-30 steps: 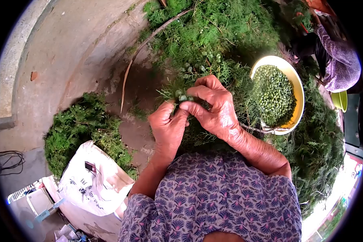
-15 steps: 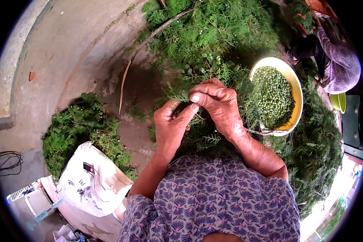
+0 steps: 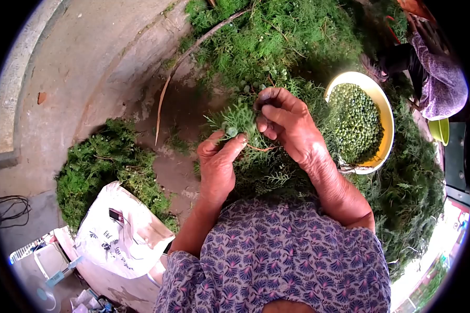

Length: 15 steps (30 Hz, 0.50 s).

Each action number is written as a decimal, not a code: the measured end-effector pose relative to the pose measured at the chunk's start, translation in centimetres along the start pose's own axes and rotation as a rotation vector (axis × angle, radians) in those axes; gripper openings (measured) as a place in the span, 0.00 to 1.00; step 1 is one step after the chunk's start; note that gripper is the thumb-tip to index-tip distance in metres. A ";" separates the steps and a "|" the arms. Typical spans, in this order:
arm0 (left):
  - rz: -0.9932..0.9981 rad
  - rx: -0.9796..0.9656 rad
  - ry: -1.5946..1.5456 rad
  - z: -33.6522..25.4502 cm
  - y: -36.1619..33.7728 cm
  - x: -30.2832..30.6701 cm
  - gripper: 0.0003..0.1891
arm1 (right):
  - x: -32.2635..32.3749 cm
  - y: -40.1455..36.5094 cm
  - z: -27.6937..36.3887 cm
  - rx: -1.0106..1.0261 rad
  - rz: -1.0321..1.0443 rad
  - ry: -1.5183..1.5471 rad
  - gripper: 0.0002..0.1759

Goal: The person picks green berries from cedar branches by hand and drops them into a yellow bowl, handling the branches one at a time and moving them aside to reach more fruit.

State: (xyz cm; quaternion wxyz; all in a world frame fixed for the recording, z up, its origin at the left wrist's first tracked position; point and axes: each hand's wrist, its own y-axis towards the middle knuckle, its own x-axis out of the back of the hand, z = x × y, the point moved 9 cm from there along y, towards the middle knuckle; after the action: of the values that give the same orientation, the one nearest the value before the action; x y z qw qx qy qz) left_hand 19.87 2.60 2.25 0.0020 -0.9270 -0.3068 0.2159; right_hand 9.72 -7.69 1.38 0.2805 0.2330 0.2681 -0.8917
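Between the thumb and fingertips of my left hand (image 3: 217, 164) is a green evergreen sprig (image 3: 237, 118), with a pale blue-green cone at its base and a thin brown stem reaching right. Just right of the sprig, my right hand (image 3: 297, 128) has its fingers curled in toward the thumb. Whether anything lies inside those fingers is hidden. To the right of that hand stands a yellow bucket (image 3: 388, 130) holding many small green cones (image 3: 354, 122).
A large heap of cut evergreen branches (image 3: 292, 36) lies ahead, with a smaller pile (image 3: 107, 169) at left. A long bare stick (image 3: 175, 68) rests on the floor. A white sack (image 3: 122, 235) is at lower left. Another person (image 3: 444, 86) sits at upper right.
My right hand has drawn away from my left, up and to the right, with its fingers curled. More of the sprig and its cone now shows above my left hand.
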 end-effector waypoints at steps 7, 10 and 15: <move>0.003 -0.006 0.035 0.3 0.1 0.0 0.05 | -2.0 -1.2 0.0 0.161 0.160 -0.338 0.12; 0.055 0.031 0.011 0.5 -0.1 0.0 0.06 | -1.6 -1.2 -0.9 -0.057 0.125 -0.205 0.10; 0.038 0.022 -0.136 1.2 0.0 0.3 0.08 | -0.2 -0.8 0.8 0.006 0.091 0.106 0.11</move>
State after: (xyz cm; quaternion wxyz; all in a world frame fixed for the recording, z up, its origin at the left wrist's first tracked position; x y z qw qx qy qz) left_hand 19.63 2.62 1.05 -0.0129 -0.9158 -0.2861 0.2815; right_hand 9.18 -7.54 2.39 0.3054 0.2924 0.2692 -0.8653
